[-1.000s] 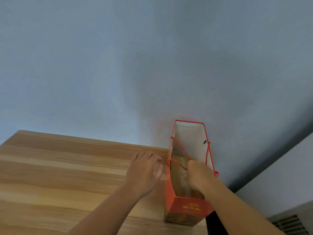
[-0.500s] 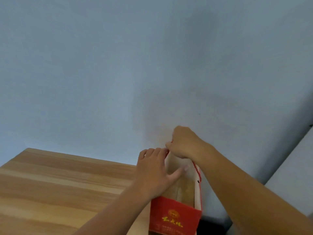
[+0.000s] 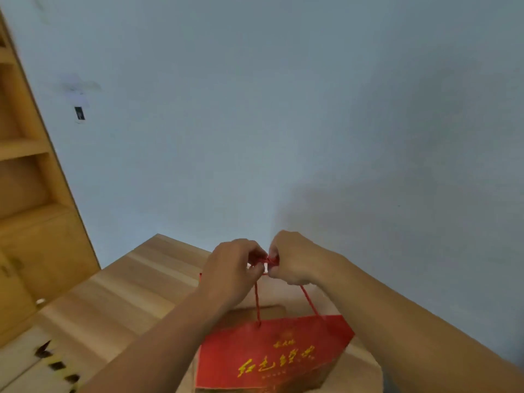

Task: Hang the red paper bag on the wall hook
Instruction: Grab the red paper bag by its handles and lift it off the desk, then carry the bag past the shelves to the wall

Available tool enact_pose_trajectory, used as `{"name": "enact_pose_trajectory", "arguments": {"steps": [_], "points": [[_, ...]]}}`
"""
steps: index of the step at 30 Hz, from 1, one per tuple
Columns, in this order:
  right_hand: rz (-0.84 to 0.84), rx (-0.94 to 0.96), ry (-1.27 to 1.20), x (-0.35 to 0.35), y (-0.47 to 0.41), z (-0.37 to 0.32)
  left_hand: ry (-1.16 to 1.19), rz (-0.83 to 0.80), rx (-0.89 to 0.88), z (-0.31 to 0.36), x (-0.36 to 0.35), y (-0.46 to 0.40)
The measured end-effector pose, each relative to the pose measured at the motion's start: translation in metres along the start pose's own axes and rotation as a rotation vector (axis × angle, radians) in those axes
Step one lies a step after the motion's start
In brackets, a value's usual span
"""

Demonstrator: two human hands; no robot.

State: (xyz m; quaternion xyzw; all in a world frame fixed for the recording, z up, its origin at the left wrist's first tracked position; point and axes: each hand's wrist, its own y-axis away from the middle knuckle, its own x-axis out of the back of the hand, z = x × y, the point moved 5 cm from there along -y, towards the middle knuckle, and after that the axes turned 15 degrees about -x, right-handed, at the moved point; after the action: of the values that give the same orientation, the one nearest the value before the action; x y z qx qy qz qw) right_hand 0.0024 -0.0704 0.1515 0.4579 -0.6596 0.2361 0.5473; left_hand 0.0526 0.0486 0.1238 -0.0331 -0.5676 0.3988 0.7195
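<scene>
We look down from head height at two bare forearms reaching forward over a pale wooden desk [image 3: 147,276]. Our left hand [image 3: 231,269] and our right hand [image 3: 293,258] meet almost knuckle to knuckle near the middle of the view, each curled into a loose fist. Between them, both sets of fingers are pinching the red cord handles [image 3: 269,260] of the red paper bag [image 3: 272,354], gathering the loops together into one bunch at the top.

Two strands of the cord run down from the hands to the bag's near face, one under the left hand and one slanting from the right. The bag sits below the hands at the lower centre, its front panel facing us with gold characters printed across it; the writing is too blurred to read. Whether the bag's base touches the desk we cannot tell.

Behind everything stands a plain pale blue-grey wall [image 3: 283,109]. High on its left part is a small dark fitting [image 3: 79,113] on a pale patch, blurred. A wooden shelf unit [image 3: 25,194] fills the left edge.
</scene>
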Motion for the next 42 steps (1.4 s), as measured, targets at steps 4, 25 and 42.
{"name": "enact_pose_trajectory", "arguments": {"steps": [4, 25, 42], "points": [[0.188, 0.168, 0.026, -0.029, 0.01, -0.064, -0.119, 0.044, 0.034, -0.036, 0.061, 0.038], [0.108, 0.739, 0.151, -0.16, 0.115, -0.44, -0.381, 0.234, 0.355, -0.272, 0.303, 0.305], [-0.007, 0.846, -0.023, -0.26, 0.08, -0.611, -0.466, 0.304, 0.581, -0.409, 0.378, 0.391]]}}
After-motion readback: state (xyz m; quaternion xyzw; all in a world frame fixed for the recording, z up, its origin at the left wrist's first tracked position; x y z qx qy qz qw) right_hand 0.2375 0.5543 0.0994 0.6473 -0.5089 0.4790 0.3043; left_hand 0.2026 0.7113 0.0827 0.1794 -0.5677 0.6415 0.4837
